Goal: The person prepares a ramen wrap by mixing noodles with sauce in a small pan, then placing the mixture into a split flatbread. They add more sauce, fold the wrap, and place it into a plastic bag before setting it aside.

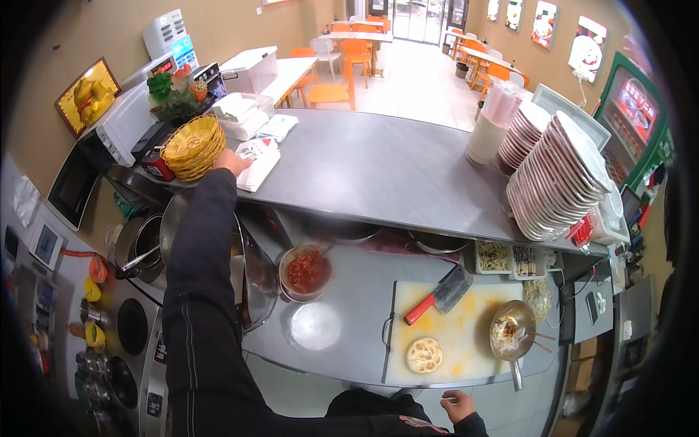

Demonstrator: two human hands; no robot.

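My left hand (231, 162) reaches far forward onto the counter, its fingers closed at the near-left edge of a stack of white paper bags (255, 173). Right beside it stands a pile of yellow woven baskets (194, 148). Low in the view, my right hand (457, 405) hangs in front of the worktop with loosely bent fingers and nothing in it. A round browned flatbread (424, 355) lies on the white cutting board (473, 320). Behind it rests a cleaver (445, 293) with a red handle. A metal pan (507, 325) on the board's right holds food and chopsticks.
A bowl of red sauce (304, 272) stands left of the board. Large pots (255, 284) lie beneath my left arm. Tall stacks of plates (557, 182) occupy the counter's right end. Food trays (510, 261) sit behind the board; burners (132, 326) are at left.
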